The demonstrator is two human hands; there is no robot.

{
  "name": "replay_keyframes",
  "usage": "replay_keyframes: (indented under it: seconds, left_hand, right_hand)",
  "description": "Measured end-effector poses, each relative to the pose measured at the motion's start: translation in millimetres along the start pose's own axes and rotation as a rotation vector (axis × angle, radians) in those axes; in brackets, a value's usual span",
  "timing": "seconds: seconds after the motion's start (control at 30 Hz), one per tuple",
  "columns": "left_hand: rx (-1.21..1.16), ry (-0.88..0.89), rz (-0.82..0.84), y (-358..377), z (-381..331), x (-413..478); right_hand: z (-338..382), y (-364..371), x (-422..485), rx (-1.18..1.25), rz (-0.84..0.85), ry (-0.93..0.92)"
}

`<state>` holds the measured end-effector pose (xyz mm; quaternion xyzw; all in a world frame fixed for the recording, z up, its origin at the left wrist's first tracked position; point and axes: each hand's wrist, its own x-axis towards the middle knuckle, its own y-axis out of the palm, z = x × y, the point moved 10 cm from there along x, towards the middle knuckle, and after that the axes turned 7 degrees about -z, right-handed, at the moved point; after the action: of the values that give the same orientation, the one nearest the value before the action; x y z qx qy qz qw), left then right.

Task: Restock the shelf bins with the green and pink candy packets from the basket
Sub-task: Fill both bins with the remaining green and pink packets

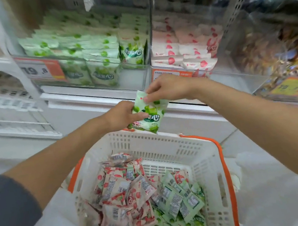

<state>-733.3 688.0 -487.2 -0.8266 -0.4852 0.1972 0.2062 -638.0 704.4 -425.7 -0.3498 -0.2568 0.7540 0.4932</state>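
A green packet (151,115) is held above the far rim of the basket (169,143). Its lower left edge is gripped by the left hand (124,115) and its top corner is pinched by the right hand (167,88). Its long axis is roughly upright. The green bin (134,78) lies above and leftward, nearer the left hand.
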Motion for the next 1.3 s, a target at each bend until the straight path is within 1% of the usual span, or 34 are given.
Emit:
replay_keyframes:
  seconds: [0.03,0.07,0.13,0.2,0.23,0.3,0.33,0.37,0.4,0.43,0.47,0.5,0.53,0.6,0.63,0.7,0.77,0.9,1.1,1.3]
  left_hand:
    - [-0.029,-0.012,-0.001,-3,1,-1]
    - [-0.052,-0.026,-0.013,-8,3,-1]
    - [-0.085,-0.021,-0.089,-25,2,2]
    - [-0.106,0.01,-0.14,-39,-5,4]
    - [-0.114,0.035,-0.14,-42,-11,4]
    - [-0.17,0.097,-0.136,-50,-27,1]
    - [-0.207,0.132,-0.166,-61,-34,0]
    - [-0.202,0.173,-0.265,-80,-41,-1]
    - [-0.126,0.215,-0.429,-107,-46,-2]
    - [0.01,0.263,-0.607,-136,-54,-6]
    - [0.174,0.303,-0.737,-159,-60,-9]
    - [0.332,0.328,-0.794,-172,-68,-8]
    - [0.467,0.324,-0.764,-177,-66,1]
    - [0.695,0.253,-0.572,-170,-47,23]
    - [0.803,0.221,-0.484,-162,-35,31]
    - [0.957,0.217,-0.415,-155,-21,39]
    - [0.992,0.229,-0.409,-157,-17,40]
    - [1.012,0.258,-0.414,-155,-18,42]
    - [0.986,0.272,-0.444,-156,-18,41]
    - [0.98,0.254,-0.438,-155,-19,40]
  right_hand:
    - [10,-6,3,-0.075,-0.032,-0.047]
    - [16,-15,5,-0.097,-0.086,-0.06]
    - [21,-33,8,-0.045,-0.165,-0.041]
    - [26,-39,6,0.006,-0.135,-0.04]
    - [30,-37,3,-0.023,-0.074,-0.043]
    - [39,-38,-2,-0.169,0.014,-0.059]
    - [47,-48,-2,-0.236,-0.011,-0.078]
    - [59,-63,-1,-0.278,-0.074,-0.105]
    - [72,-81,0,-0.292,-0.154,-0.125]
    - [84,-99,1,-0.285,-0.229,-0.143]
    - [96,-115,4,-0.279,-0.296,-0.16]
    - [108,-128,7,-0.298,-0.348,-0.183]
    - [117,-136,15,-0.337,-0.387,-0.202]
    - [128,-141,38,-0.463,-0.426,-0.222]
    - [130,-139,52,-0.556,-0.431,-0.218]
    - [125,-128,84,-0.719,-0.386,-0.16]
    - [116,-115,110,-0.823,-0.306,-0.093]
    - [95,-88,141,-0.896,-0.173,0.008]
    - [82,-75,152,-0.959,-0.167,0.041]
    - [81,-67,146,-0.868,-0.158,0.063]
